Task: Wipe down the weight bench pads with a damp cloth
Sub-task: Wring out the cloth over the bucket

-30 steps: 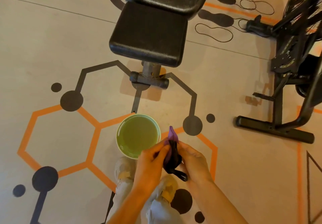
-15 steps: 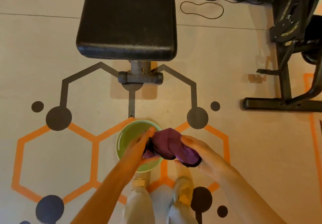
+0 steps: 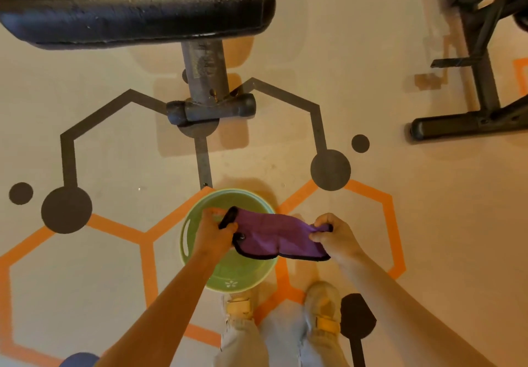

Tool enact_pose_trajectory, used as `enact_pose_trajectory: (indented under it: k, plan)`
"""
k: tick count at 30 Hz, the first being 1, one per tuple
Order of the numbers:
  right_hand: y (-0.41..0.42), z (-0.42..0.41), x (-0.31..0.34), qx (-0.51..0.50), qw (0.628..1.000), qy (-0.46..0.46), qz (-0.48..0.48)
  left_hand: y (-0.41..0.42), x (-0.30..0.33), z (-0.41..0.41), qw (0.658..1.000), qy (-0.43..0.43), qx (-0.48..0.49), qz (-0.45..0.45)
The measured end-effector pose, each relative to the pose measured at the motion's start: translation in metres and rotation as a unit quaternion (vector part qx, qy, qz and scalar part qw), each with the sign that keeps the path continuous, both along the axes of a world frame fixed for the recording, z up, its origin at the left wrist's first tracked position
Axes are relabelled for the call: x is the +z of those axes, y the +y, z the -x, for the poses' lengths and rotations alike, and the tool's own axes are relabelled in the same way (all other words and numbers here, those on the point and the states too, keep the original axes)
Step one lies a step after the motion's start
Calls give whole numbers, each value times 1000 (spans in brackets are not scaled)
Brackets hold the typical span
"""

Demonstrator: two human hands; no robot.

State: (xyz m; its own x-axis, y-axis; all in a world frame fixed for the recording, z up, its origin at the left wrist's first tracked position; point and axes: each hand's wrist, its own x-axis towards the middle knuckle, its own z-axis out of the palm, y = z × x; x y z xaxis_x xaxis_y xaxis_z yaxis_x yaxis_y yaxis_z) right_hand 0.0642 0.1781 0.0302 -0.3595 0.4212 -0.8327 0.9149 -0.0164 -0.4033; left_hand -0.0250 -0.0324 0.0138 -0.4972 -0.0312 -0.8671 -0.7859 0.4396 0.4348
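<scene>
Above bowl [image 3: 200, 221], cloth [image 3: 274, 238] stretches left-right between hands.

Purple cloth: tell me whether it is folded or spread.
Spread. The purple cloth is stretched between the left hand and right hand, above the green bowl.
</scene>
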Motion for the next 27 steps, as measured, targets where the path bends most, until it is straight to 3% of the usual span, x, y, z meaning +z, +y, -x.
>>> enact_pose_trajectory:
  k: [4,8,12,17,22,27]
  plan:
    - [1,-5,-18,-20,999,30,34,4,-19,-6,999,50,1,2]
    - [-2,-8,-39,20,1000,11,-7,11,-38,-9,998,62,-24,-12]
    - [-9,-14,-65,108,994,-13,-26,17,-59,-11,995,68,-57,40]
    - [-27,-6,-77,201,979,-24,37,33,-59,-13,982,84,-156,68]
    - [-38,-8,-74,282,957,-55,-48,46,-48,-23,951,73,-294,60]
    - [-41,-9,-61,210,977,-33,-20,55,-45,-36,956,34,-288,40]
